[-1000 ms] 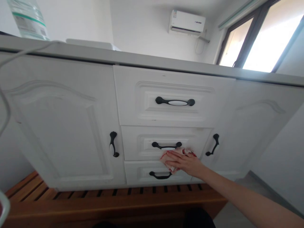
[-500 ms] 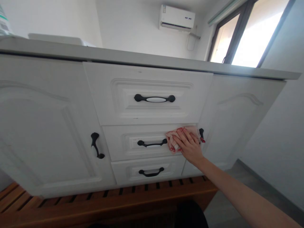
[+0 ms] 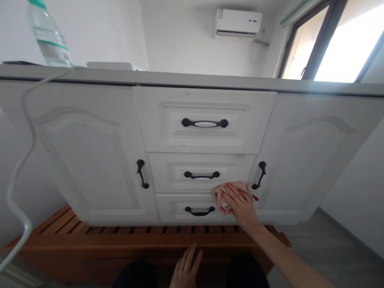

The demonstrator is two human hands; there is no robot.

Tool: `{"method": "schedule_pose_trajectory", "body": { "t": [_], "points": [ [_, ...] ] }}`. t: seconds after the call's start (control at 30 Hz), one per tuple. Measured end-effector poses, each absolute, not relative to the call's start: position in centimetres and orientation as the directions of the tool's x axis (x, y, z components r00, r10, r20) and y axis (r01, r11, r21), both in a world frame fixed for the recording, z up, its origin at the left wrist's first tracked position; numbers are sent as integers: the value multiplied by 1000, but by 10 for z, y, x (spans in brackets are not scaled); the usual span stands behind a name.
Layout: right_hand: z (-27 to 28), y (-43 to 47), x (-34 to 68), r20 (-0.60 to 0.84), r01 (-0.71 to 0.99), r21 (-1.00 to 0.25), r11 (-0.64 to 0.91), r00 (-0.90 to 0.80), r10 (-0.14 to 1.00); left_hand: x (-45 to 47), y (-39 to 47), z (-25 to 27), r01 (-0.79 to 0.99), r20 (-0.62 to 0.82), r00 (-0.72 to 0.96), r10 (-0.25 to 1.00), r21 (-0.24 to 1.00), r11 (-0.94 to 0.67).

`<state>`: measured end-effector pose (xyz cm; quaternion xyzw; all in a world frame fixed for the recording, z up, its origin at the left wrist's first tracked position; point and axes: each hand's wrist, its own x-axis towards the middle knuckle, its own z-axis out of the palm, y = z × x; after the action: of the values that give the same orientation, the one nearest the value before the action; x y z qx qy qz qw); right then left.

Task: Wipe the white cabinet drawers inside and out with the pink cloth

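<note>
While the cloth (image 3: 232, 192) is sitting lower than half a second ago, down from the middle drawer's right end to the seam above the bottom drawer (image 3: 192, 209), wiping is moving downward. Right hand (image 3: 240, 204): arm outstretched, fingers flat, pressing cloth. Left hand (image 3: 186, 270): resting low, loosely spread, holding nothing.

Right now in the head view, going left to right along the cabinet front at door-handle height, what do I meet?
White cable → left door handle → middle drawer handle → pink cloth under the right hand → right door handle.
</note>
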<state>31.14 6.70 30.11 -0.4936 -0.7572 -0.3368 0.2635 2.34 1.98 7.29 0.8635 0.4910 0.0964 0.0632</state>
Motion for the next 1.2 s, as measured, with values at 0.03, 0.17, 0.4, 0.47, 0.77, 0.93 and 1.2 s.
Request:
{"method": "schedule_pose_trajectory", "body": {
  "t": [0.03, 0.17, 0.4, 0.47, 0.77, 0.93, 1.2],
  "points": [
    [299, 64, 306, 732, 927, 201, 316, -356, 581, 28, 32, 87, 814, 264, 518, 814, 140, -563],
    [270, 41, 285, 658, 922, -263, 284, -43, 752, 50, 76, 155, 815, 586, 430, 687, 75, -574],
    [165, -27, 253, 130, 269, -962, -40, 585, 801, 70, 101, 195, 781, 518, 421, 744, 209, -588],
    [141, -44, 237, 21, 144, -985, -97, 651, 759, 73, 97, 194, 773, 494, 392, 776, 280, -569],
    [195, -54, 188, -11, 18, -999, -33, 697, 717, 69, 74, 218, 751, 427, 374, 824, 382, -539],
    [230, -65, 178, -53, -32, -999, -44, 766, 641, 53, 35, 200, 731, 483, 375, 791, 372, -573],
    [246, -90, 185, 94, 106, -994, 4, 866, 492, 29, -32, 184, 638, 733, 320, 600, 302, -709]
  ]
}}
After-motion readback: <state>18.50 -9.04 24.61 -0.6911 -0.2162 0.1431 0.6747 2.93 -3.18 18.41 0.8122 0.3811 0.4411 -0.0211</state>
